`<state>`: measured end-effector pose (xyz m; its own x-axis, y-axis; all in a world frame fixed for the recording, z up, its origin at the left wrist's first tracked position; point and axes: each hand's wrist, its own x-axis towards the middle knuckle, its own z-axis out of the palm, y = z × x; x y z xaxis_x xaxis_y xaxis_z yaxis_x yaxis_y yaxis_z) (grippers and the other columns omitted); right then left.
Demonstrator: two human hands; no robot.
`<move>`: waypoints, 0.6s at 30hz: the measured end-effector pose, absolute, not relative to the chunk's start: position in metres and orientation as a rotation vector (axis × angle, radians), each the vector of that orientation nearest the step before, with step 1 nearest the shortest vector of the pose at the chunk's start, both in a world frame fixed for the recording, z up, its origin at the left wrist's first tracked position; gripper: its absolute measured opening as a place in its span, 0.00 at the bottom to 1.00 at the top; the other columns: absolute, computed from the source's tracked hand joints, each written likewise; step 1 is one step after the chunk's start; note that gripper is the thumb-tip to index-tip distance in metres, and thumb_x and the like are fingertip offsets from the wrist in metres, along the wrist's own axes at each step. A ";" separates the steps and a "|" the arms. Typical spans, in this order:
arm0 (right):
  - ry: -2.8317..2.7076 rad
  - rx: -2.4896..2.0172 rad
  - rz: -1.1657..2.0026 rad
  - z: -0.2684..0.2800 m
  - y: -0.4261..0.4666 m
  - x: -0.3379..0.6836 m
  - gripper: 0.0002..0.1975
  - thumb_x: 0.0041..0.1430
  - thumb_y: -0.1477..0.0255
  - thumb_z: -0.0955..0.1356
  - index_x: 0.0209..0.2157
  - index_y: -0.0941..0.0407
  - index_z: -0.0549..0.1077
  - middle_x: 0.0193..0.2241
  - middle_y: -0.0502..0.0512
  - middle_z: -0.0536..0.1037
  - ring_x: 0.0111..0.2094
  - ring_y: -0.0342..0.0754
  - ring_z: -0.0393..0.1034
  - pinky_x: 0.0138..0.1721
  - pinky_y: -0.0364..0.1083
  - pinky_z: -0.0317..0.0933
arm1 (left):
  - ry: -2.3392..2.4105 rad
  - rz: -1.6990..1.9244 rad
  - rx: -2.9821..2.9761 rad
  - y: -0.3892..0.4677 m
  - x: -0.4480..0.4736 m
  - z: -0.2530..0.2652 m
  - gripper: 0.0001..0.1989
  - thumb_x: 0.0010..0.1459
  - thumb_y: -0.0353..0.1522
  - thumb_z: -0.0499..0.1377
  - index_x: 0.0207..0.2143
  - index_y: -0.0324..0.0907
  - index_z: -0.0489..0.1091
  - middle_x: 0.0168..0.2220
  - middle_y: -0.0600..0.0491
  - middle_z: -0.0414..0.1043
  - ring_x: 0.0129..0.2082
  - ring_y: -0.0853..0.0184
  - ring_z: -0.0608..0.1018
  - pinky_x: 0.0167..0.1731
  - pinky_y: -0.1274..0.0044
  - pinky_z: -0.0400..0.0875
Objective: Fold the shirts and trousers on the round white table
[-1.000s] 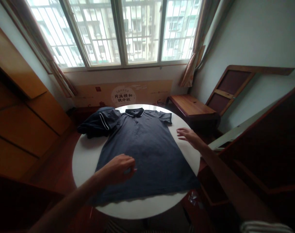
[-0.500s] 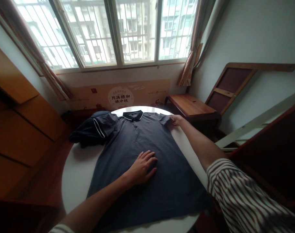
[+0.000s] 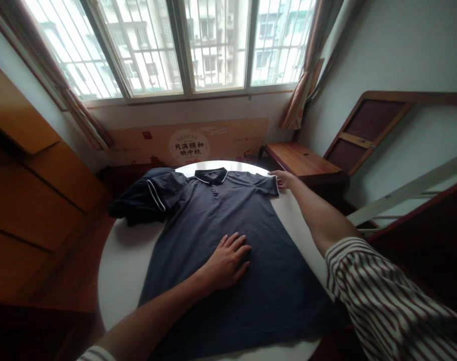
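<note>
A dark grey polo shirt (image 3: pixel 228 215) lies front up, its black collar with a white edge at the far side. My left hand (image 3: pixel 230 261) rests on the middle of the shirt, palm down with the fingers spread. At the shirt's right sleeve cuff is my right hand (image 3: pixel 284 179), pinching the white-edged hem, with some fingertips hidden behind the cloth. The sleeve is stretched out sideways. Left of the collar, a bundle of dark clothing (image 3: pixel 138 203) touches the other sleeve.
The shirt lies on a round white table (image 3: pixel 116 281). Behind it stand a wooden stool-like table (image 3: pixel 303 159) and the barred window (image 3: pixel 213 55). Wooden cabinets (image 3: pixel 29 195) are on the left, and a wooden frame (image 3: pixel 358 133) leans at the right wall.
My right hand has drawn the sleeve outward to the right, so it lies straighter and its white cuff edge shows. My left hand stays flat on the shirt. The view has shifted slightly.
</note>
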<state>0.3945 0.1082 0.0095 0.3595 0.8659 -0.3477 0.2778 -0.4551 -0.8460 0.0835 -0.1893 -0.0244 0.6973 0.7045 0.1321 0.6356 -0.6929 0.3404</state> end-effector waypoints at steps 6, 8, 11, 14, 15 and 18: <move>-1.105 -2.026 0.706 0.005 0.125 0.379 0.16 0.45 0.70 0.77 0.33 0.58 0.71 0.28 0.53 0.73 0.30 0.47 0.69 0.31 0.44 0.67 | 1.070 0.358 2.640 -0.189 0.084 -0.024 0.23 0.67 0.39 0.50 0.62 0.44 0.60 0.68 0.45 0.54 0.68 0.53 0.55 0.65 0.54 0.52; -1.171 -1.996 0.541 0.003 0.127 0.374 0.12 0.49 0.72 0.73 0.36 0.57 0.72 0.33 0.54 0.75 0.35 0.47 0.70 0.36 0.42 0.66 | 1.066 0.362 2.639 -0.190 0.084 -0.024 0.23 0.67 0.39 0.50 0.62 0.44 0.60 0.68 0.45 0.54 0.68 0.53 0.55 0.65 0.54 0.52; -1.255 -1.983 0.353 0.001 0.122 0.373 0.11 0.54 0.76 0.68 0.41 0.57 0.72 0.39 0.56 0.76 0.42 0.48 0.71 0.43 0.42 0.65 | 1.064 0.365 2.641 -0.190 0.084 -0.024 0.23 0.67 0.39 0.50 0.62 0.44 0.60 0.68 0.45 0.54 0.69 0.53 0.55 0.65 0.54 0.52; -1.329 -2.012 0.267 0.001 0.112 0.374 0.13 0.53 0.77 0.68 0.42 0.59 0.72 0.42 0.63 0.76 0.45 0.54 0.71 0.47 0.46 0.64 | 1.073 0.362 2.649 -0.191 0.085 -0.023 0.23 0.68 0.39 0.50 0.62 0.43 0.60 0.68 0.44 0.54 0.68 0.53 0.55 0.65 0.54 0.51; -1.382 -2.021 0.229 0.001 0.109 0.372 0.14 0.54 0.76 0.68 0.44 0.61 0.72 0.44 0.66 0.75 0.47 0.57 0.70 0.48 0.48 0.64 | 1.076 0.362 2.652 -0.191 0.085 -0.023 0.23 0.68 0.39 0.49 0.63 0.43 0.60 0.68 0.44 0.54 0.68 0.52 0.55 0.65 0.54 0.51; -1.742 -1.978 0.070 0.003 0.104 0.350 0.17 0.59 0.73 0.66 0.49 0.63 0.71 0.51 0.72 0.72 0.53 0.61 0.67 0.54 0.53 0.61 | 1.078 0.358 2.660 -0.192 0.087 -0.024 0.23 0.67 0.38 0.50 0.63 0.43 0.60 0.68 0.43 0.54 0.69 0.51 0.55 0.65 0.53 0.52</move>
<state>0.3499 0.1036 0.0028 0.1803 0.9421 0.2828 0.9165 -0.0565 -0.3960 0.0866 -0.1922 -0.0239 0.6963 0.7055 0.1320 0.6444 -0.6955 0.3178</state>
